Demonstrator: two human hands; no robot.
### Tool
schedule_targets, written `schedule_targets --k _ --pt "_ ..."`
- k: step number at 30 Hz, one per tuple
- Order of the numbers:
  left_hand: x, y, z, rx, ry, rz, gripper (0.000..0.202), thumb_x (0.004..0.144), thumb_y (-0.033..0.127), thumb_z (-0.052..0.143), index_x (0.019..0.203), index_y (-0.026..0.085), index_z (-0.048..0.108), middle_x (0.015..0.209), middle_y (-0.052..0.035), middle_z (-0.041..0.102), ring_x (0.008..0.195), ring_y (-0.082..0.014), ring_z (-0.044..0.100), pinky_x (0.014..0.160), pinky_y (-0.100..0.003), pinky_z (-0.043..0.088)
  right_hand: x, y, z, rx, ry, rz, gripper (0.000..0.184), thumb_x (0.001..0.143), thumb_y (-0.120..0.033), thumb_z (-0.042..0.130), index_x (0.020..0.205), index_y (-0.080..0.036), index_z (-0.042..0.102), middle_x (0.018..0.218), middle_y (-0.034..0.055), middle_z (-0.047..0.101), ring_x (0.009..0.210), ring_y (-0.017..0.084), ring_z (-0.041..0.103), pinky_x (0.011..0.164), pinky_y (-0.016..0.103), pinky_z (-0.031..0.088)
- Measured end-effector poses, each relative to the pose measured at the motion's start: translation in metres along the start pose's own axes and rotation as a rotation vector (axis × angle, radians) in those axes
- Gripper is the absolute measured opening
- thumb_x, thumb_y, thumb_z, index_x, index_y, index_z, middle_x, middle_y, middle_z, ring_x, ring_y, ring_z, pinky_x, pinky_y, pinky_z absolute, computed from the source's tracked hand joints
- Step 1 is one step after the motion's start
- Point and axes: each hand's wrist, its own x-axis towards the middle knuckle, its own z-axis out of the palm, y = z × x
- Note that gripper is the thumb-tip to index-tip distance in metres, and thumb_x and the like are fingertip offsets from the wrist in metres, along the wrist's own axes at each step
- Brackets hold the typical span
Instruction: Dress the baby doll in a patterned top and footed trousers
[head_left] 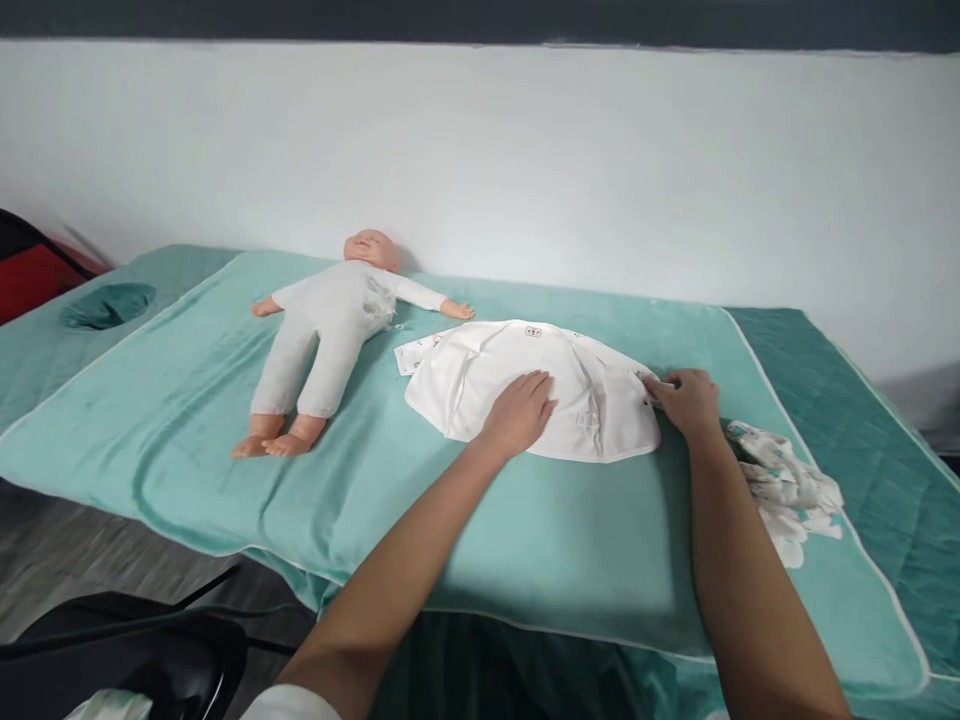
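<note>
A white baby shirt (495, 365) lies spread on the bed, its small label at the top edge and a printed sleeve reaching out on either side. My left hand (521, 410) rests flat on the middle of the shirt, fingers stretched. At the shirt's right end, my right hand (686, 400) pinches the cuff of the sleeve between thumb and fingers. To the left, a baby doll (330, 320) in a white cloth body lies on its back, one arm stretched toward the shirt.
Crumpled printed cloth (787, 480) lies beside my right forearm. A light green cover (555, 540) spreads over the bed, which has a hole (109, 305) at the left. A white wall (525, 170) stands behind. A black chair (127, 650) is at lower left, a red bag (34, 275) at far left.
</note>
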Motion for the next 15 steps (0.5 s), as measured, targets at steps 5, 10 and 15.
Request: schedule_targets --k 5,10,15 --pt "0.047 0.009 0.018 -0.023 -0.081 0.01 0.051 0.104 0.038 0.027 0.146 0.016 0.045 0.156 -0.0095 0.047 0.147 -0.0204 0.039 0.125 -0.04 0.028 0.026 -0.013 -0.012 0.211 0.097 0.194 0.026 0.074 -0.043 0.066 0.077 -0.024 0.048 0.072 -0.0002 0.052 0.069 0.02 0.05 0.073 0.038 0.046" --pt "0.073 0.01 0.026 0.011 -0.122 0.013 0.052 0.103 0.039 0.025 0.147 0.018 0.046 0.159 -0.0057 0.042 0.149 -0.0222 0.036 0.125 -0.044 0.027 0.046 -0.02 -0.001 0.416 0.282 0.196 0.024 0.073 -0.033 0.067 0.088 -0.022 0.053 0.078 -0.0007 0.05 0.073 0.019 0.051 0.078 0.038 0.049" --pt "0.091 0.01 0.037 0.043 -0.153 0.021 0.053 0.102 0.036 0.026 0.15 0.02 0.042 0.162 -0.0029 0.037 0.152 -0.0241 0.03 0.125 -0.048 0.025 0.043 -0.018 0.014 0.469 0.341 0.125 0.028 0.078 -0.027 0.058 0.105 -0.018 0.053 0.109 0.0123 0.06 0.101 0.024 0.06 0.088 0.041 0.051"
